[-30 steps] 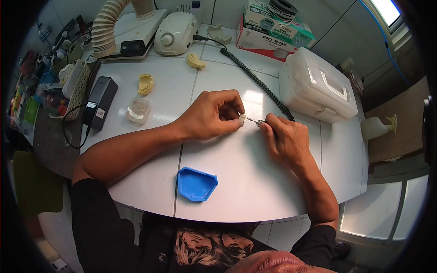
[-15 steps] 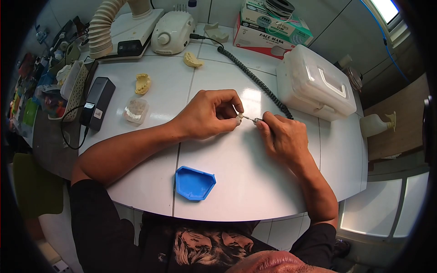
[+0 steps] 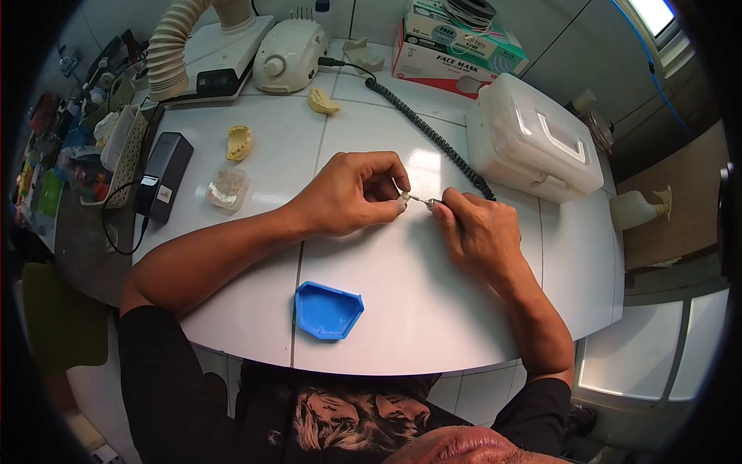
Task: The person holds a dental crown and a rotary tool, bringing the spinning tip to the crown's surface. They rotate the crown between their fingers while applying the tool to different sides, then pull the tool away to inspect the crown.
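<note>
One slim metal tool (image 3: 431, 203) (right hand (image 3: 485, 232))

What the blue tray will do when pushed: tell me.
The blue tray would likely slide rather than tip, being low and wide on a glossy table. It's probably light, since its walls look thin. Its crisp corners suggest it may hold its shape.

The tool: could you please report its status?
Left hand pinches pale piece. Right hand grips tool, tip toward piece. Blue tray apart from both hands.
</note>
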A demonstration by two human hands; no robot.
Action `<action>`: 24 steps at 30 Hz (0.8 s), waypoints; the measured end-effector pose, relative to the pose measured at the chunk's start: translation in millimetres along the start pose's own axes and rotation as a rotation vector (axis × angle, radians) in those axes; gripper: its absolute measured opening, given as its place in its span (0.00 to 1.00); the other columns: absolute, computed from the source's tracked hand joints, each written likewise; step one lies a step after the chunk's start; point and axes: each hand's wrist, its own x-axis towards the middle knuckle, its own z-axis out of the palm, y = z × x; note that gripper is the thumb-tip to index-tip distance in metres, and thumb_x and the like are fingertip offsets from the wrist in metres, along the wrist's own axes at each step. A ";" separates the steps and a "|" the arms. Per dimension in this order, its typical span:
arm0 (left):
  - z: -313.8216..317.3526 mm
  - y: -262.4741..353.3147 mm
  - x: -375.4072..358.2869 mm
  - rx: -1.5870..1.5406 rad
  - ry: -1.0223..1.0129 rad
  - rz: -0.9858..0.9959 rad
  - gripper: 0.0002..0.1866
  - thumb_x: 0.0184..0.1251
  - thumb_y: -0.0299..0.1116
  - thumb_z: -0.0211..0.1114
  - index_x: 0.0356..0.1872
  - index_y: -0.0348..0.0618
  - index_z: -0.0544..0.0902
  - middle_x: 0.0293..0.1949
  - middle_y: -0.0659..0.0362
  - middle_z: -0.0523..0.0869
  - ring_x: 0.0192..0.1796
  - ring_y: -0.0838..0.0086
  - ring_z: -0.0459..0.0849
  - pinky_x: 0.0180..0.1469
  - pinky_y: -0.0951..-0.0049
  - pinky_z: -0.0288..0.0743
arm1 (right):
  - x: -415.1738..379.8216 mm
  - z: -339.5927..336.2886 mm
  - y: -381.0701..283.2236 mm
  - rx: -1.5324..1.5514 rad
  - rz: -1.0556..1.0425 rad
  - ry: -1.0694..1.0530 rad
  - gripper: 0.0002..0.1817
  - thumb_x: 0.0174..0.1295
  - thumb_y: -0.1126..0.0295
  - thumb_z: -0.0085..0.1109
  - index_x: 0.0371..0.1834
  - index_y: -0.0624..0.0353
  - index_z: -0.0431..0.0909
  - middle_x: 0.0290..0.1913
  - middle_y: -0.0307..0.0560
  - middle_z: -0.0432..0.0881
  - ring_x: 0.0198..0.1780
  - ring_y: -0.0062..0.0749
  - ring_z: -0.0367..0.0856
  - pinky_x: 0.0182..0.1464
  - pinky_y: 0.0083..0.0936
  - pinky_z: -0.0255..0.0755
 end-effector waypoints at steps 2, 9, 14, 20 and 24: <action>-0.2 -1.3 0.2 0.000 0.000 -0.001 0.10 0.70 0.23 0.76 0.49 0.38 0.85 0.42 0.62 0.92 0.46 0.81 0.92 0.52 0.76 0.85 | 0.2 -0.9 -0.8 0.009 0.003 0.001 0.17 0.82 0.53 0.61 0.37 0.51 0.81 0.23 0.45 0.83 0.22 0.50 0.83 0.25 0.46 0.73; -0.1 0.9 0.1 0.019 -0.002 -0.006 0.10 0.71 0.24 0.76 0.48 0.38 0.85 0.42 0.62 0.92 0.45 0.82 0.91 0.52 0.77 0.85 | 0.4 -1.7 -1.0 0.007 0.001 -0.005 0.17 0.82 0.53 0.61 0.37 0.51 0.81 0.23 0.45 0.83 0.22 0.51 0.83 0.25 0.46 0.73; -0.3 0.3 0.1 0.025 -0.004 -0.003 0.10 0.70 0.24 0.76 0.49 0.38 0.85 0.42 0.62 0.92 0.45 0.82 0.91 0.51 0.77 0.84 | 0.1 0.0 0.4 0.009 -0.011 0.006 0.17 0.82 0.53 0.61 0.36 0.51 0.81 0.23 0.45 0.83 0.22 0.50 0.83 0.25 0.46 0.73; -0.8 0.6 -0.1 0.034 0.000 -0.005 0.10 0.70 0.25 0.76 0.49 0.38 0.85 0.41 0.62 0.92 0.45 0.82 0.91 0.52 0.77 0.85 | 0.0 -1.2 -0.9 0.012 -0.009 0.002 0.17 0.82 0.54 0.61 0.36 0.51 0.81 0.23 0.45 0.83 0.22 0.51 0.83 0.25 0.46 0.73; 0.0 1.5 0.1 0.027 0.006 -0.008 0.11 0.70 0.24 0.77 0.49 0.38 0.85 0.41 0.62 0.92 0.46 0.81 0.91 0.53 0.76 0.85 | 0.3 0.2 0.8 0.021 -0.003 0.024 0.17 0.82 0.54 0.61 0.36 0.51 0.80 0.23 0.45 0.83 0.22 0.51 0.83 0.25 0.46 0.72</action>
